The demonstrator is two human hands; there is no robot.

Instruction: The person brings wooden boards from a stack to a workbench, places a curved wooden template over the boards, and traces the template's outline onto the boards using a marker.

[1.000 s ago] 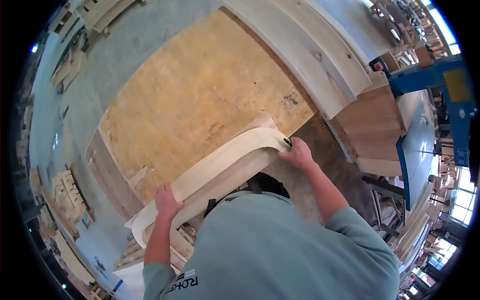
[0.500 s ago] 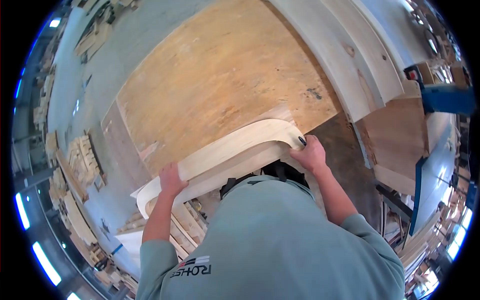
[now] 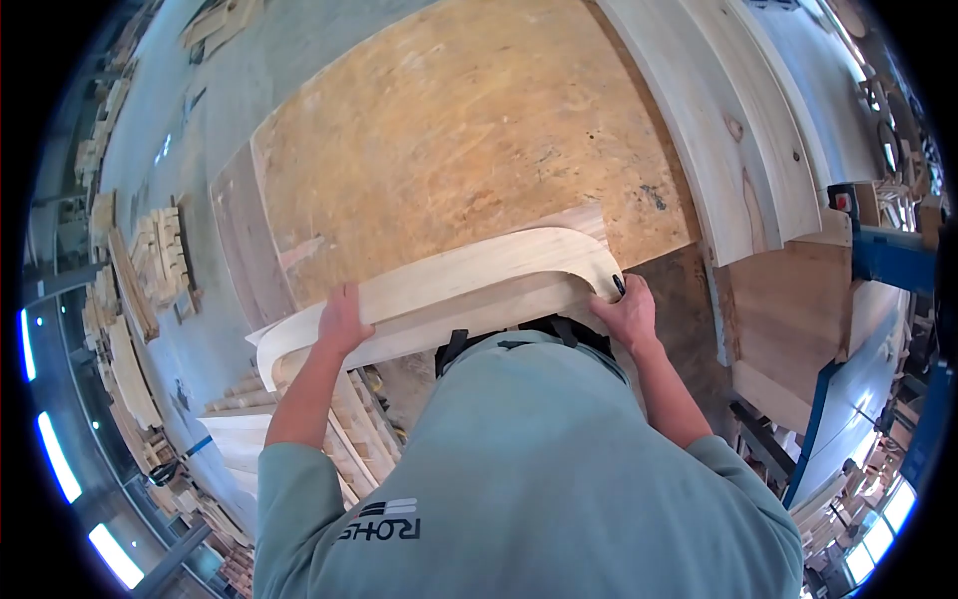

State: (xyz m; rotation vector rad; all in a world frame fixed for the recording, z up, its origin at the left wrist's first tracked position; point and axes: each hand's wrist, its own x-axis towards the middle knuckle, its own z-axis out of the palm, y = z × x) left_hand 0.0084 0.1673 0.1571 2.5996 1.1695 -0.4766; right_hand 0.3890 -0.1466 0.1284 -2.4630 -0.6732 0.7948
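Observation:
A pale curved wooden template [image 3: 449, 276] with bent ends lies along the near edge of the worn plywood tabletop [image 3: 449, 130], over a wider pale board [image 3: 489, 307]. My left hand [image 3: 344, 317] grips the template near its left end, fingers over the top and thumb at the inner edge. At the right end my right hand [image 3: 629, 307] is closed round the template's corner, with a small dark pen-like object [image 3: 619, 286] showing at its fingers. Which parts of the board the fingers also press cannot be made out.
Long pale planks [image 3: 723, 130] lie along the right side, beside a wooden box [image 3: 788, 309]. A blue-edged machine table [image 3: 848, 389] stands further right. Stacked wood pieces [image 3: 160, 250] rest on the floor at left, and more slats [image 3: 354, 429] are below the table's near left corner.
The camera view has turned and shifted, so the tabletop and planks appear further right. Both hands keep their hold on the template, which looks unmoved on the table.

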